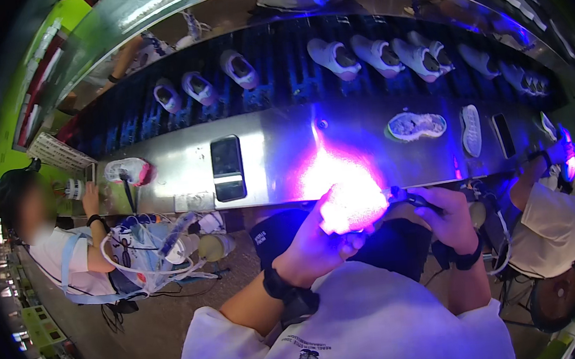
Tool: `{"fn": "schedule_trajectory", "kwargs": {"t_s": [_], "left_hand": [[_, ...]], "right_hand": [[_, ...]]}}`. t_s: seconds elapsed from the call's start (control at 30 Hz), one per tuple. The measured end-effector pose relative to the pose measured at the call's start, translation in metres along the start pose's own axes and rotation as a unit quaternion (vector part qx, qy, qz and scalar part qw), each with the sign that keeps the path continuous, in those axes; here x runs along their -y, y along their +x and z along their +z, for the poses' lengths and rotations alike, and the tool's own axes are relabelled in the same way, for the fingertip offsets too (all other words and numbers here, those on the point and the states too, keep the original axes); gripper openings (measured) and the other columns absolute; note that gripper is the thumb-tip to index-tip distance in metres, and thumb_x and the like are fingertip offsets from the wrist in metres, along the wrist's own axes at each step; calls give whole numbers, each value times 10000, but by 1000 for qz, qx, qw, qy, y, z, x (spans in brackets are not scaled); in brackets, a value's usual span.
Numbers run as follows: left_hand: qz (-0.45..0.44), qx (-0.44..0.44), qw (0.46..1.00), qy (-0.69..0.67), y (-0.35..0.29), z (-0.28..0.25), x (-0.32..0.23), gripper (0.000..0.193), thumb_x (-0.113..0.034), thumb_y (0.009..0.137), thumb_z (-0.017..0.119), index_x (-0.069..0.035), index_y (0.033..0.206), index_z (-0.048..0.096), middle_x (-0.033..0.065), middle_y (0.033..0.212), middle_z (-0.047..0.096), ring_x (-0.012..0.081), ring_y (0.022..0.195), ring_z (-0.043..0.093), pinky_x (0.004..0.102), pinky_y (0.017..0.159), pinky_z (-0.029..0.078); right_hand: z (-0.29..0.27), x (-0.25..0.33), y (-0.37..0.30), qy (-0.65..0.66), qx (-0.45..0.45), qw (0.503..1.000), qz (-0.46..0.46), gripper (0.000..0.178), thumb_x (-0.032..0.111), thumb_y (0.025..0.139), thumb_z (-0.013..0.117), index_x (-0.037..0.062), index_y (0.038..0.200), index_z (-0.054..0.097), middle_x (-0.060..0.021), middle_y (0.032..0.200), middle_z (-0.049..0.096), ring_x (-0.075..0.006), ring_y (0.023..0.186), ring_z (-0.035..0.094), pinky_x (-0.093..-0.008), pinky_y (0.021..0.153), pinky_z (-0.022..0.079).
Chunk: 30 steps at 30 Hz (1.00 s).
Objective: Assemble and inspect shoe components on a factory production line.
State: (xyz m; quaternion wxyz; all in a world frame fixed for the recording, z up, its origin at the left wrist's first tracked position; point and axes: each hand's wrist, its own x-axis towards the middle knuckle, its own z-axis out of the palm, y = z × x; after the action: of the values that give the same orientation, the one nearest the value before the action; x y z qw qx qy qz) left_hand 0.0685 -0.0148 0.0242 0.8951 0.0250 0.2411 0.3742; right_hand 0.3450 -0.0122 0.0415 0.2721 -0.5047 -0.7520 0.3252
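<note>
My left hand (pixel 315 246) is closed around a glowing object (pixel 354 208), held above my lap at the bench's front edge. Blue-violet and white glare washes out its surface, so its kind cannot be made out. My right hand (pixel 449 218) grips the slim dark handle (pixel 412 199) of a tool beside the object's right end; the glare hides the tool's tip. Beyond my hands, a white shoe sole with a green edge (pixel 416 125) and a narrower pale sole (pixel 471 131) lie on the metal bench (pixel 266 140).
A dark phone (pixel 227 168) lies left of the glare; another phone (pixel 503 135) is at right. Behind the bench, several pale shoes (pixel 334 57) stand on a dark roller conveyor (pixel 277 76). Co-workers sit left (pixel 77 262) and right (pixel 551 220), near hanging cables (pixel 150 262).
</note>
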Motion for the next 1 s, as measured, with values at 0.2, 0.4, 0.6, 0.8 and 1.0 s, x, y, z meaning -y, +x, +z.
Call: {"fn": "schedule_trajectory", "kwargs": {"t_s": [0.2,0.4,0.6,0.8,1.0], "left_hand": [[54,1,990,133,70,-34,-43,416,-292,1054,525,-63,1401,512,68,1165,677,147,1089,662,285,821,557],[173,-245,651,698,160,-16,-167,605,-446,927,662,62,1254,624,194,859,726,261,681,728,384,572,565],[213,-312,279,883,266,-56,-297,590,-545,924,519,9,986,710,269,989,716,466,954,681,504,860,533],[94,-303,125,940,304,-130,-374,477,-467,941,497,-80,1078,740,221,1149,703,401,1094,673,533,938,527],[225,-210,183,934,363,10,-279,424,-297,852,693,-22,1174,672,241,1182,683,436,1120,644,525,917,533]], "right_hand": [[24,-15,11,56,-77,993,71,413,86,874,728,15,1276,664,-165,1051,745,-238,959,731,-343,880,540],[7,-56,0,124,-100,985,70,438,82,867,728,-9,1287,642,-153,975,739,-231,937,728,-359,844,553],[-20,-102,-10,104,-165,968,156,404,16,909,655,-35,1304,586,-103,954,714,-140,836,696,-300,753,552],[-17,-150,19,394,-145,884,204,334,33,933,643,-11,1260,590,6,793,602,-71,642,555,-252,570,454],[-4,-191,17,436,-247,836,221,309,72,951,651,7,1248,597,7,759,579,-63,597,519,-258,531,423]]}}
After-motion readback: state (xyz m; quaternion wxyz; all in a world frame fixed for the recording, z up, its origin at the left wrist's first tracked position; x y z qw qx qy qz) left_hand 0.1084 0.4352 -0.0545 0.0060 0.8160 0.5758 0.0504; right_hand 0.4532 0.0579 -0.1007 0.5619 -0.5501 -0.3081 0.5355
